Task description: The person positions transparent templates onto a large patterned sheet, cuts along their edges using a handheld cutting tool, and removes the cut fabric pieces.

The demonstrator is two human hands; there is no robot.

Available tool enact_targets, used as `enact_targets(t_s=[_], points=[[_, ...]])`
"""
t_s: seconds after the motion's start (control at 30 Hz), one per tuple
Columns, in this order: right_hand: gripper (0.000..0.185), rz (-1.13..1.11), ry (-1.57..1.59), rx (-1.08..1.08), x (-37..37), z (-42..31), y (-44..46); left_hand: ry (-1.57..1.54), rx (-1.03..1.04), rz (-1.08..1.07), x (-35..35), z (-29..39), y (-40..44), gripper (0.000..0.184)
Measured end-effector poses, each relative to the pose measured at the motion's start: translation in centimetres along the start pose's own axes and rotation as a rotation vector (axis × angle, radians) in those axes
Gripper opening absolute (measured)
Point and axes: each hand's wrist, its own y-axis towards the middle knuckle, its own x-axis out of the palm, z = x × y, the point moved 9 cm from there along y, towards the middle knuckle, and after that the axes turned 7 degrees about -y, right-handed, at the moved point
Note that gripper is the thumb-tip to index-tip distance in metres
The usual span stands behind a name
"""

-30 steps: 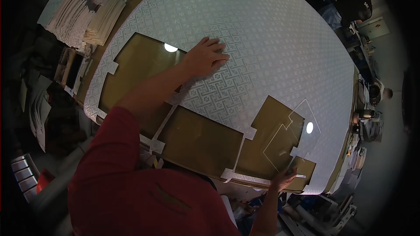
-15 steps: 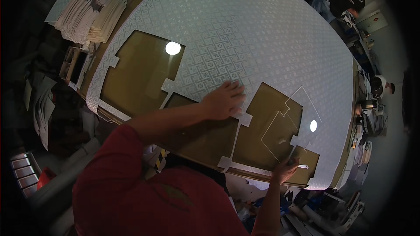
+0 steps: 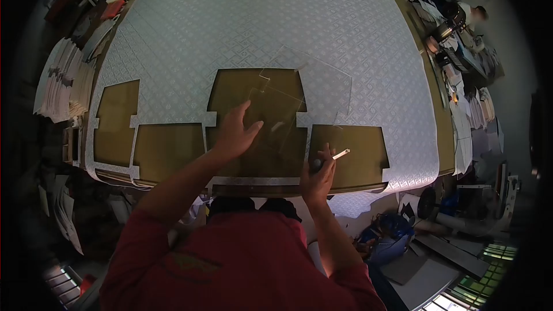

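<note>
Pale patterned sheet material (image 3: 276,29) covers the large table, with several shapes cut out of it and the olive-brown surface (image 3: 253,155) showing through. My left hand (image 3: 233,132) is over the central cutout, fingers apart, holding nothing, beside the lower left edge of a clear template (image 3: 322,80). The template lies partly over that cutout and partly over the sheet. My right hand (image 3: 319,175) is at the lower right cutout, fingers wrapped round a small tool with a dark rounded end (image 3: 315,165). A white stick (image 3: 341,154) sticks out between its fingers.
Stacks of cut sheets (image 3: 64,80) stand at the left. Another person (image 3: 469,16) is at the far right, near a bench with a metal container (image 3: 442,30). Blue bags (image 3: 391,236) and flat boards (image 3: 452,253) lie below the table edge at the right.
The view has swung to the right. My left hand has left the patterned sheet and come near the clear template. My right hand still has the tool and white stick.
</note>
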Motion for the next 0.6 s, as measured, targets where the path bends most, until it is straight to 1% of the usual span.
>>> enact_targets(t_s=[0.07,0.1,0.17,0.2,0.27,0.33,0.37,0.4,0.43,0.47,0.53,0.57,0.6], points=[[0.058,-0.075,0.141,-0.037,-0.5,0.7,0.1,-0.179,-0.218,0.079,-0.4,-1.6,1.4,0.059],[0.058,-0.076,0.151,-0.041,-1.1,1.2,0.3,-0.171,-0.218,0.086,-1.1,-2.1,2.5,0.059],[0.065,-0.132,0.143,-0.031,-1.1,2.0,0.8,0.205,-0.453,-0.288,0.4,-6.0,3.5,0.042],[0.065,-0.134,0.157,-0.037,-1.2,2.3,1.1,0.214,-0.457,-0.276,0.8,-6.5,3.3,0.042],[0.065,-0.072,0.141,-0.123,-1.7,2.4,1.5,-0.299,-0.574,-0.052,0.7,-7.8,1.9,0.037],[0.065,-0.049,0.159,-0.146,-1.8,2.4,1.5,-0.679,-0.697,-0.064,2.2,-6.4,0.6,0.038],[0.054,-0.072,0.14,-0.099,-1.8,2.4,1.6,-0.74,-0.731,-0.044,2.7,-5.2,0.1,0.038],[0.047,-0.044,0.137,-0.139,-1.7,2.1,1.7,-0.804,-0.758,-0.024,3.2,-4.2,-0.3,0.038],[0.04,-0.013,0.129,-0.172,-1.6,1.9,1.5,-0.826,-0.736,-0.015,3.3,-4.4,-0.3,0.037],[0.04,-0.027,0.157,-0.207,-1.4,1.4,1.4,-0.849,-0.711,-0.018,3.3,-4.8,-0.3,0.037],[0.033,-0.081,0.186,-0.144,-0.9,1.4,1.5,-0.831,-0.679,0.049,1.9,-5.6,0.1,0.035],[0.033,-0.081,0.19,-0.165,-0.7,0.9,1.3,-0.81,-0.653,0.069,0.8,-5.9,0.3,0.033],[0.032,-0.135,0.25,-0.107,0.1,0.9,1.2,-0.818,-0.642,0.082,-0.7,-6.3,0.5,0.033]])
